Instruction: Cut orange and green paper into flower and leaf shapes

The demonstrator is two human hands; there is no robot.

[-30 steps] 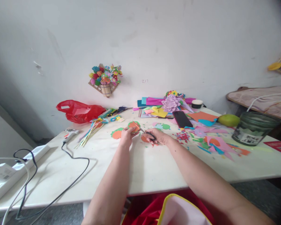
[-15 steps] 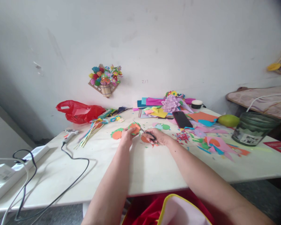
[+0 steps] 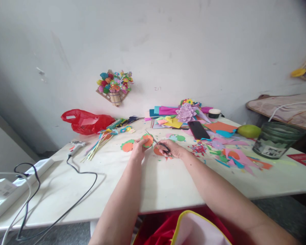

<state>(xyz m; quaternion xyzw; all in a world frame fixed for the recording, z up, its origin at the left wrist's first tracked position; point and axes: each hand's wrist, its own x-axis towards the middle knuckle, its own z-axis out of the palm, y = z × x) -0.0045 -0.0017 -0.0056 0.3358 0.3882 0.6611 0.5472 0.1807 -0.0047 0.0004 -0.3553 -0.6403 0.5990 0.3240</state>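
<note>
Between the fingers of my left hand [image 3: 138,148] is an orange paper piece [image 3: 148,140] with some green at its edge. My right hand [image 3: 172,149] grips a pair of scissors [image 3: 164,147] by the dark handles, and the blades point up and left beside the paper's right edge. Left of my left hand lie orange and green scalloped cutouts [image 3: 127,146]. Another orange piece [image 3: 157,151] rests on the table partly behind the scissors. Beyond my right hand is a green and pale blue cutout [image 3: 177,137].
Paper scraps [image 3: 234,158], a phone [image 3: 199,130] and a glass jar [image 3: 277,139] are on the right. A red plastic bag [image 3: 88,121], a glue gun [image 3: 77,147] with its cord and a power strip [image 3: 38,170] are on the left. Coloured sheets [image 3: 168,110] lie at the back.
The orange piece in my left hand has turned slightly and shows a rounder outline. Both hands stay in nearly the same place.
</note>
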